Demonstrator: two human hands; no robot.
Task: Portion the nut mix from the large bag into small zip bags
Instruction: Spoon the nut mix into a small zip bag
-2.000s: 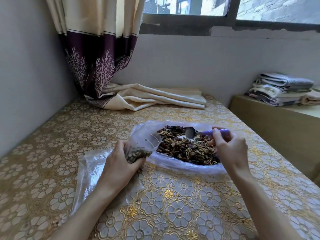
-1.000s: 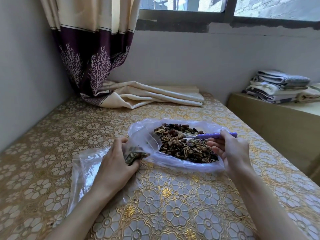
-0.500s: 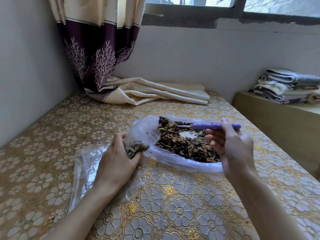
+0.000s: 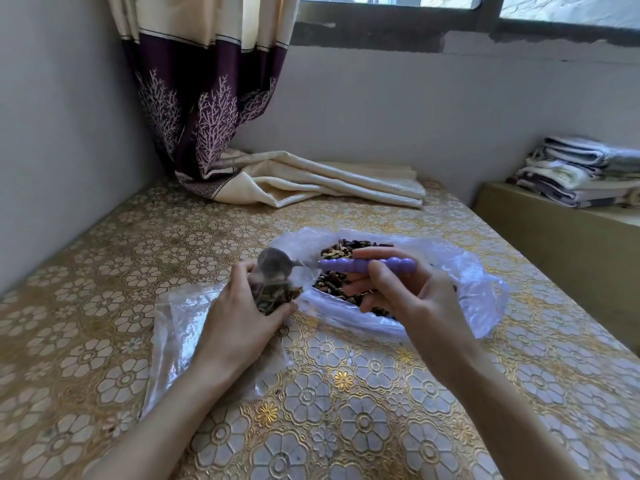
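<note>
A large clear plastic bag [image 4: 478, 289] lies open on the table with a heap of brown nut mix [image 4: 341, 251] inside. My left hand [image 4: 242, 323] grips a small zip bag [image 4: 277, 294] upright, partly filled with nut mix. My right hand [image 4: 401, 299] holds a spoon by its purple handle [image 4: 367, 265]. The metal bowl of the spoon [image 4: 275, 263] sits at the mouth of the small bag, to the left of the large bag. I cannot tell what is in the spoon bowl.
Several empty clear zip bags [image 4: 180, 323] lie flat under my left forearm. A cream and purple curtain [image 4: 277, 181] trails onto the back of the gold-patterned tablecloth [image 4: 363, 410]. A low bench with folded towels [image 4: 581, 174] stands to the right.
My right hand dug the spoon into the nut mix in the large bag, then carried it left to the mouth of the small bag. The left hand kept hold of the small bag.
</note>
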